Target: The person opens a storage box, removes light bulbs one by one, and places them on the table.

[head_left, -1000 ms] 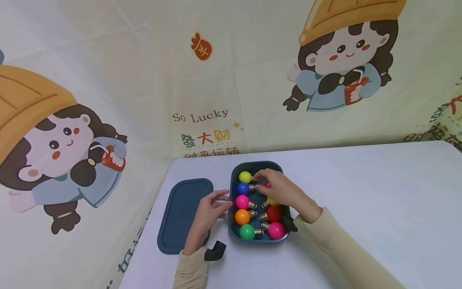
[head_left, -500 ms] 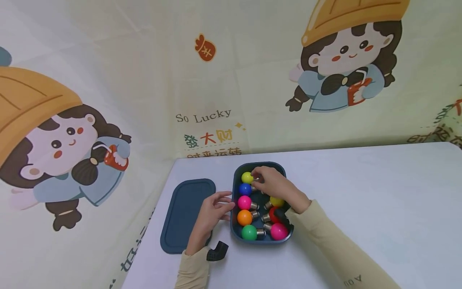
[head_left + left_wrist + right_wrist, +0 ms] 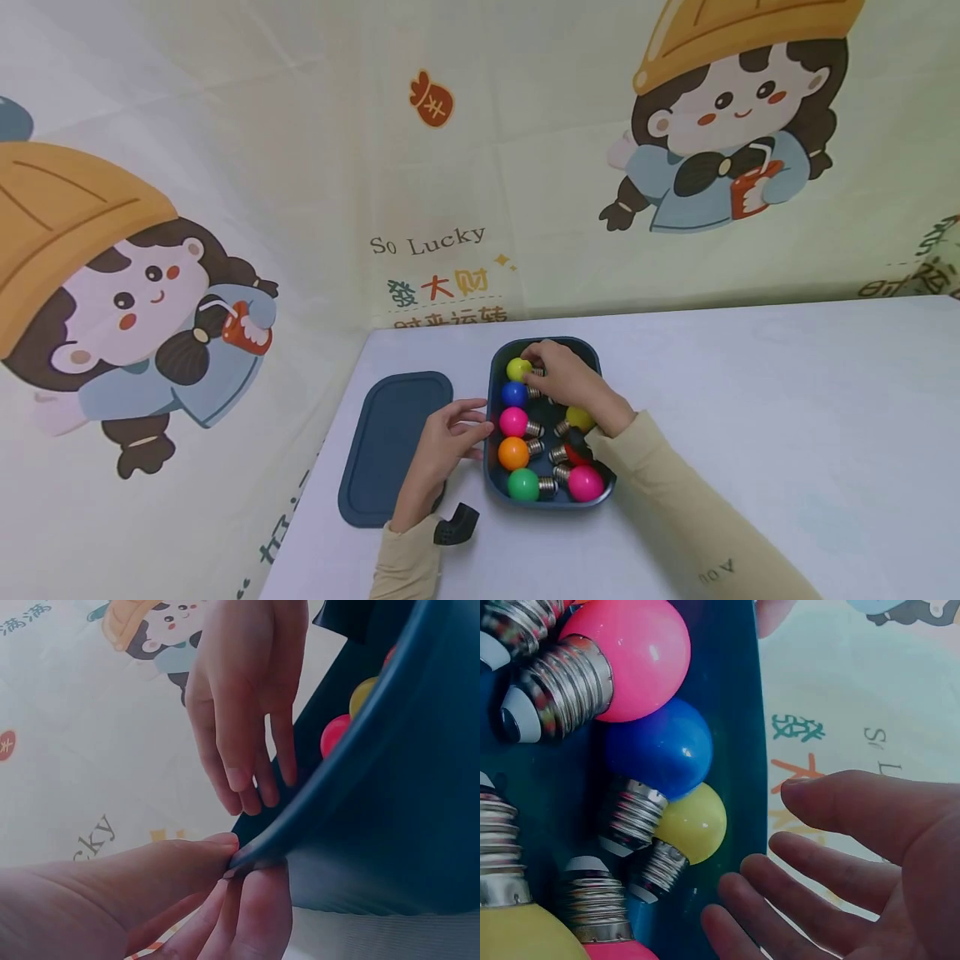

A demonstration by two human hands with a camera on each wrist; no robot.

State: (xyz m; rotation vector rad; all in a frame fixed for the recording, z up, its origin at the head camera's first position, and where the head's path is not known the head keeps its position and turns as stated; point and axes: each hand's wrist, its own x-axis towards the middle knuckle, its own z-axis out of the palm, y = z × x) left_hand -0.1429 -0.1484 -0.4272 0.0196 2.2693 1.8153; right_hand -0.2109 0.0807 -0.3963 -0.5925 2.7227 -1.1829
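Observation:
A dark blue box (image 3: 491, 492) holds several round coloured light bulbs with metal screw bases. My left hand (image 3: 446, 437) is at its left side; in the left wrist view the thumb and fingers pinch the rim (image 3: 300, 810). Over the back left of the box reaches my right hand (image 3: 562, 379), beside a yellow bulb (image 3: 517, 369) and a blue bulb (image 3: 514, 394). In the right wrist view its fingers look extended, with nothing in them, apart from the yellow bulb (image 3: 694, 821). A pink bulb (image 3: 604, 941) at the back right shows only partly there.
Left of the box lies a dark blue lid (image 3: 390, 450), partly behind my left forearm. Pink (image 3: 513, 422), orange (image 3: 513, 452) and green (image 3: 523, 485) bulbs line the box's left side. A printed cloth (image 3: 555, 208) hangs behind the white table (image 3: 750, 400).
My right hand has moved left over the box, closer to the yellow bulb. The left hand has stayed at the box's left rim. The bulbs look unmoved; the view has shifted slightly.

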